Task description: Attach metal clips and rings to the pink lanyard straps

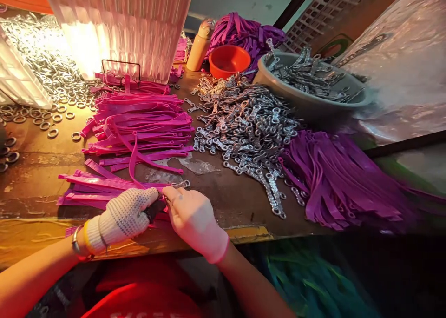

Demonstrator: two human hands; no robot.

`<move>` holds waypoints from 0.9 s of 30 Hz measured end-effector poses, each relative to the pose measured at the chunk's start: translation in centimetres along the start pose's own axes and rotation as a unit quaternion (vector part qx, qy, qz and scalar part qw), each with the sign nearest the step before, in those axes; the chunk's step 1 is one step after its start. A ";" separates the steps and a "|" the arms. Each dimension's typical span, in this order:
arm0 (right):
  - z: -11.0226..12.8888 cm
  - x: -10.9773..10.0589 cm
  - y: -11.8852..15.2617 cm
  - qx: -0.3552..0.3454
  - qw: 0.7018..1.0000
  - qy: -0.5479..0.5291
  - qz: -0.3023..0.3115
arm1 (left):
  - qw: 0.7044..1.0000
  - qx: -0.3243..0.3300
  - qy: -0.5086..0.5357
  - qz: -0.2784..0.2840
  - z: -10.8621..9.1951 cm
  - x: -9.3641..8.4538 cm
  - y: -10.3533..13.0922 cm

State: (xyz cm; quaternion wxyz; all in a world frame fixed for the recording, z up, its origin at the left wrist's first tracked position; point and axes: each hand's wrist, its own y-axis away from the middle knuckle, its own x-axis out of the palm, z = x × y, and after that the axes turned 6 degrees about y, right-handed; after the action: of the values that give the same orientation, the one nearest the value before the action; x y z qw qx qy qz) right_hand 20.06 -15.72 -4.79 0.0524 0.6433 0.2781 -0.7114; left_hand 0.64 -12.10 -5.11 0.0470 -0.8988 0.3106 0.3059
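My left hand (127,215), in a white dotted glove, is closed around the end of a pink strap (139,184) near the table's front edge. My right hand (193,220), in a smooth white glove, pinches at the same spot, its fingertips against those of the left. A small metal chain link (183,184) pokes out just beyond the right fingers; most of it is hidden. Under and left of the hands lies a small row of pink straps (87,183). Behind them is a larger stack of pink straps (142,118).
A heap of metal chain links (244,122) lies right of centre, before a grey basin (310,95) holding more. Purple straps (341,178) hang over the right edge. Metal rings (59,76) spread at left. A red bowl (230,61) and an orange bottle (199,47) stand behind.
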 end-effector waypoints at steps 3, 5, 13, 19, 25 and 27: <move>0.3 -0.6 0.0 -0.005 1.000 0.012 0.027 | 0.998 0.004 0.067 0.000 -0.5 -0.4 -0.1; 0.3 -1.1 -0.2 -0.020 0.998 0.049 0.039 | 0.996 -0.006 0.088 0.002 -0.9 -0.7 -0.1; 0.3 -1.4 -1.6 -0.022 0.999 0.038 0.009 | 0.995 -0.021 0.095 -0.002 -0.9 -1.4 0.3; -0.1 -2.7 -1.9 0.013 0.985 -0.090 0.148 | 0.983 -0.053 0.175 -0.032 -0.8 -0.6 1.1; -0.1 -3.2 -2.7 0.069 0.953 -0.145 0.256 | 0.985 -0.079 0.143 -0.059 -1.2 0.2 1.5; 0.2 -2.3 -2.5 0.066 0.968 -0.097 0.222 | 0.987 -0.076 0.117 -0.081 -1.3 0.2 1.5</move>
State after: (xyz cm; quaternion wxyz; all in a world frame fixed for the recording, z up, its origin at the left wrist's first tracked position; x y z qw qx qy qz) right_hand 19.16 -14.35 -1.76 0.1934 0.6191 0.0747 -0.7574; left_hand 0.57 -13.75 -3.97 -0.0339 -0.9516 0.2156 0.2164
